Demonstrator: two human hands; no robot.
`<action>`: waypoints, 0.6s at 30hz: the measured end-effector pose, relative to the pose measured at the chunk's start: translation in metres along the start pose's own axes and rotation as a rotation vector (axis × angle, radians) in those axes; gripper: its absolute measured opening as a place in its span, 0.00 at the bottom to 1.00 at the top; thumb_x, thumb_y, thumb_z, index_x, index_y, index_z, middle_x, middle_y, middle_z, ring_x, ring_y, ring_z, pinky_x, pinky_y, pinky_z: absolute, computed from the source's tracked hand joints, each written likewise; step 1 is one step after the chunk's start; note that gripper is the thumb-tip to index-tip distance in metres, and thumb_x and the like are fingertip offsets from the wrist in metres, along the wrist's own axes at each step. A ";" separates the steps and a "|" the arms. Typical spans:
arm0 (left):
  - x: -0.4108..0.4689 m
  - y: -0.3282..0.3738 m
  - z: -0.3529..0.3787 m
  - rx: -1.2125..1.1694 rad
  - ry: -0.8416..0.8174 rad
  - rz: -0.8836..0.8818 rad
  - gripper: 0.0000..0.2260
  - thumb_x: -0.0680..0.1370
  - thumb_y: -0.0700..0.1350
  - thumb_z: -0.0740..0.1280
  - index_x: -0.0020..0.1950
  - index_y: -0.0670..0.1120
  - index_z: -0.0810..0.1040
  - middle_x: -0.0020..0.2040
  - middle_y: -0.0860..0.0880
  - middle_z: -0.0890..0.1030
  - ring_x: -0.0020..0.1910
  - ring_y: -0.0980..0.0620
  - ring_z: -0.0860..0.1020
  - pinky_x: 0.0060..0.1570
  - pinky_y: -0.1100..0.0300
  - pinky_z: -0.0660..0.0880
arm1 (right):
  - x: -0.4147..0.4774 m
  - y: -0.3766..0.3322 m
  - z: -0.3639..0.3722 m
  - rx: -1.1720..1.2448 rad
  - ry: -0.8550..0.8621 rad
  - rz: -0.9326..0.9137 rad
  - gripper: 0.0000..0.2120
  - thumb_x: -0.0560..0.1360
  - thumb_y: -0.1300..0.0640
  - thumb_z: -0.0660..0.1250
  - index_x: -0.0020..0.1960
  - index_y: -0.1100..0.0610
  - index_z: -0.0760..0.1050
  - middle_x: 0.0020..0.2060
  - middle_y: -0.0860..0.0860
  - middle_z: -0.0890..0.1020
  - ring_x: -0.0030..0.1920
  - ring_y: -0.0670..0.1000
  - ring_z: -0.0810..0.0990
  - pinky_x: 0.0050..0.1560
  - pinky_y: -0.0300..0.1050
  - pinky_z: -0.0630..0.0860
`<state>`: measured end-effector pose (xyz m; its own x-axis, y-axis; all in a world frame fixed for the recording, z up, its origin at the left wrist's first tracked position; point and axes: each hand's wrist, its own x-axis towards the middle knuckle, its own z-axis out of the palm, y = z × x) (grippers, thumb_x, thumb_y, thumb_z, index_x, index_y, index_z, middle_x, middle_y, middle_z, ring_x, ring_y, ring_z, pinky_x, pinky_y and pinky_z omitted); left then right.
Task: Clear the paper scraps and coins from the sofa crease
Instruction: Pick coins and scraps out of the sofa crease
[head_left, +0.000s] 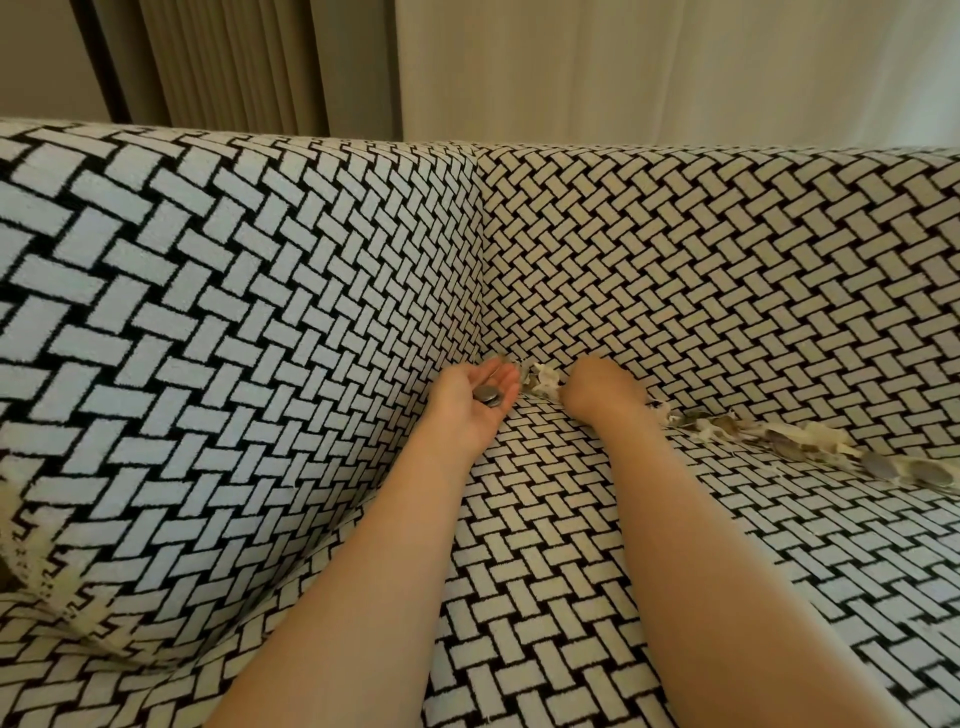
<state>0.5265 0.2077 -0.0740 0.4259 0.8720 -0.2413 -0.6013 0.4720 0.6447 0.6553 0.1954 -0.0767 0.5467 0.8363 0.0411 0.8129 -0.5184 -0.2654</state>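
My left hand (470, 402) lies palm up at the corner of the sofa crease and cups a few silver coins (487, 395). Just to its right, my right hand (602, 387) reaches into the crease with its fingers curled down beside white paper scraps (543, 383); its fingertips are hidden, so I cannot tell whether it holds anything. More paper scraps (810, 434) and coins (883, 467) lie along the crease toward the right, between seat and backrest.
The sofa has a black-and-white woven-pattern cover; its armrest (182, 364) rises on the left and the backrest (727, 249) runs across the back. The seat cushion (597, 571) lies under my forearms. Beige and white curtains (467, 62) hang behind.
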 end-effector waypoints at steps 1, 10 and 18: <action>0.000 0.000 0.000 -0.009 -0.001 0.001 0.13 0.81 0.37 0.49 0.55 0.36 0.71 0.45 0.42 0.75 0.44 0.50 0.75 0.57 0.58 0.71 | -0.001 -0.001 0.001 0.004 0.032 -0.004 0.08 0.77 0.59 0.60 0.53 0.60 0.75 0.48 0.54 0.78 0.50 0.55 0.77 0.46 0.45 0.70; 0.000 0.000 0.000 -0.038 0.050 -0.006 0.14 0.81 0.38 0.49 0.46 0.36 0.73 0.46 0.41 0.75 0.54 0.47 0.74 0.54 0.59 0.72 | -0.003 -0.004 -0.003 -0.025 -0.001 -0.002 0.11 0.78 0.56 0.60 0.57 0.59 0.74 0.53 0.54 0.78 0.50 0.54 0.76 0.47 0.45 0.71; 0.000 0.000 0.000 -0.034 0.061 0.002 0.13 0.81 0.38 0.49 0.49 0.35 0.73 0.45 0.42 0.75 0.55 0.47 0.74 0.54 0.58 0.72 | 0.000 0.000 -0.004 -0.011 -0.029 -0.073 0.11 0.78 0.53 0.60 0.51 0.60 0.74 0.41 0.53 0.74 0.43 0.54 0.73 0.42 0.44 0.71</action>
<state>0.5268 0.2078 -0.0739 0.3829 0.8788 -0.2847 -0.6249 0.4734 0.6208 0.6555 0.1946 -0.0731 0.4797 0.8768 0.0320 0.8528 -0.4574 -0.2522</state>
